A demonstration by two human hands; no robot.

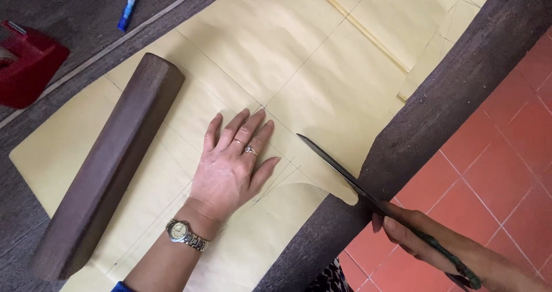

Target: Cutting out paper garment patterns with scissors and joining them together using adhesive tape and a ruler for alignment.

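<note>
A dark wooden table (437, 108) fills most of the frame, with red floor tiles (506, 171) showing past its edge at the lower right; a large sheet of yellow paper (322, 56), ruled with thin pencil lines, lies spread over the tabletop from the lower left to the top right.

Nearest, at the lower right, the right hand (443, 246) is closed around the handles of a pair of scissors (345, 174); the dark blades run up and to the left over the table edge and onto the paper, their tip resting near the middle of the frame, and whether the blades are parted I cannot tell; they look close together. Just left of the blades, the left hand (233, 168) lies flat on the paper, fingers spread, holding nothing, wearing rings and a wristwatch (185, 234); the curved cut edge of the paper sits between the two hands.

The work in hand looks like cutting along a drawn line, part way in; the next stroke seems to call for a steady sheet and blades kept on the pencil line.

Further left a long dark wooden block (109, 159) weighs the sheet down; beyond it, upper left, sit a red tape dispenser (26, 65) and a blue pen (130, 5).
</note>
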